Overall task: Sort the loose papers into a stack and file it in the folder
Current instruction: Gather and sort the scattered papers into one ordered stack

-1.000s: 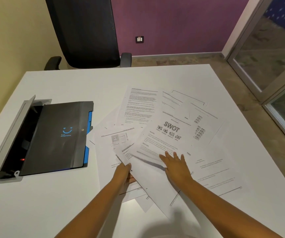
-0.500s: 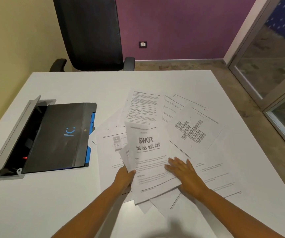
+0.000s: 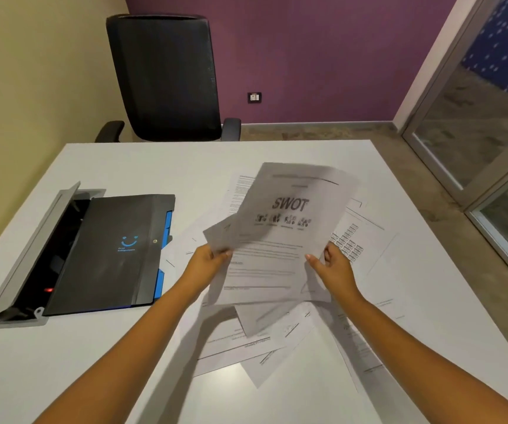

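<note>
A few printed sheets, topped by one headed SWOT point(image 3: 286, 228), are lifted off the white table point(image 3: 124, 166) and tilted toward me. My left hand point(image 3: 208, 261) pinches their left edge and my right hand point(image 3: 332, 267) grips their right edge. More loose papers point(image 3: 366, 249) lie scattered flat underneath and around, some near the table's front. The black folder point(image 3: 109, 252) with a blue smiley and blue tabs lies closed at the left, apart from both hands.
An open grey cable box point(image 3: 29, 249) is set in the table under the folder's left side. A black office chair point(image 3: 167, 78) stands behind the far edge. A glass door point(image 3: 491, 133) is at the right.
Both hands gathered the SWOT sheet and a few others on the table, then lifted them clear of the pile. My view tilted up slightly.
</note>
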A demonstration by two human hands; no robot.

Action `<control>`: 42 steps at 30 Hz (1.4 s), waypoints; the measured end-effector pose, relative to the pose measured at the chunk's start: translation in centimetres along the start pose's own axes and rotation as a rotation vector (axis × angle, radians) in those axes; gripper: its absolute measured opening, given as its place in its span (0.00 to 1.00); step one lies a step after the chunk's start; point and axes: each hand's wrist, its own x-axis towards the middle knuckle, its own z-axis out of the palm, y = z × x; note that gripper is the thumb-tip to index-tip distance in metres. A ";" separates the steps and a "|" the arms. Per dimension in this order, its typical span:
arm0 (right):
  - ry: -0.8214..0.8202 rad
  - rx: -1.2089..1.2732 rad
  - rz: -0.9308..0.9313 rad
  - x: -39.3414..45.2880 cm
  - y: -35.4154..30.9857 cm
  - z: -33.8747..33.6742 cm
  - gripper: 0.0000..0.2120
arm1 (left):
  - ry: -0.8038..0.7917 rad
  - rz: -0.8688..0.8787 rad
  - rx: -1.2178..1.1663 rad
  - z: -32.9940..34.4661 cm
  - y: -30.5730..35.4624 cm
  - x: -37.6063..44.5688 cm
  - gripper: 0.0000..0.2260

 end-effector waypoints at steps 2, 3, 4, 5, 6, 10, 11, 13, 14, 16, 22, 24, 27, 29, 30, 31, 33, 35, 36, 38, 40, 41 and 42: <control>0.081 0.037 0.021 0.0 -1.0 0.2 0.06 | 0.026 0.057 -0.013 0.1 1.3 0.0 0.12; 0.091 0.061 0.049 -0.1 -1.5 0.4 0.09 | 0.041 0.090 -0.028 0.1 1.8 -0.2 0.13; 0.085 0.101 0.083 -0.3 -1.8 0.4 0.11 | 0.056 0.122 -0.047 0.3 2.2 -0.3 0.14; 0.076 0.148 0.114 -0.4 -2.0 0.5 0.13 | 0.067 0.149 -0.070 0.4 2.5 -0.4 0.13; 0.065 0.188 0.128 -0.6 -2.3 0.5 0.14 | 0.069 0.174 -0.089 0.5 2.8 -0.6 0.13; 0.041 0.206 0.124 -1.0 -2.8 0.3 0.17 | 0.036 0.270 -0.063 1.0 3.6 -1.1 0.18; 0.037 0.198 0.117 -1.1 -2.8 0.2 0.16 | 0.028 0.284 -0.068 1.1 3.7 -1.1 0.17; 0.053 0.192 0.110 -1.0 -2.9 0.0 0.13 | 0.029 0.290 -0.072 1.1 4.0 -1.1 0.15; 0.065 0.204 0.106 -0.9 -3.2 -0.1 0.12 | 0.037 0.287 -0.065 1.2 4.2 -1.1 0.14; 0.064 0.231 0.084 -0.7 -3.7 -0.2 0.12 | 0.059 0.277 -0.061 1.3 4.5 -1.0 0.14; 0.156 0.292 0.046 0.0 -5.0 0.1 0.10 | 0.067 0.274 -0.202 1.8 5.6 -0.6 0.11; 0.195 0.287 0.050 0.0 -4.4 0.3 0.10 | 0.058 0.281 -0.244 2.0 5.2 -0.6 0.11; 0.132 0.195 0.078 -0.3 -2.8 0.8 0.09 | 0.066 0.219 -0.260 2.4 3.5 -0.5 0.12; 0.069 0.108 0.131 -0.5 -1.8 1.1 0.15 | 0.062 0.153 -0.226 2.6 2.1 -0.3 0.13; 0.045 0.085 0.159 -0.5 -1.5 1.2 0.18 | 0.051 0.122 -0.206 2.7 1.5 -0.2 0.13; 0.030 0.079 0.178 -0.5 -1.2 1.3 0.19 | 0.035 0.095 -0.191 2.7 1.0 -0.2 0.13; 0.019 0.111 0.210 -0.4 -0.9 1.1 0.15 | -0.018 0.051 -0.172 2.6 0.2 -0.1 0.14; -0.013 0.172 0.227 -0.3 -0.9 1.0 0.10 | -0.092 0.043 -0.189 2.3 -0.3 -0.2 0.15; -0.036 0.183 0.222 -0.3 -0.9 0.9 0.10 | -0.117 0.040 -0.206 2.2 -0.5 -0.3 0.15; -0.092 0.136 0.207 -0.4 -0.6 1.1 0.10 | -0.103 0.006 -0.212 2.1 -1.3 -0.5 0.15; -0.142 0.050 0.199 -0.6 0.2 1.6 0.10 | -0.062 -0.050 -0.151 2.2 -2.6 -0.7 0.13; -0.145 0.026 0.205 -0.6 0.6 1.8 0.12 | -0.044 -0.070 -0.100 2.4 -3.2 -0.9 0.13; -0.140 0.009 0.218 -0.7 0.9 2.0 0.15 | -0.014 -0.084 -0.054 2.6 -3.6 -1.1 0.14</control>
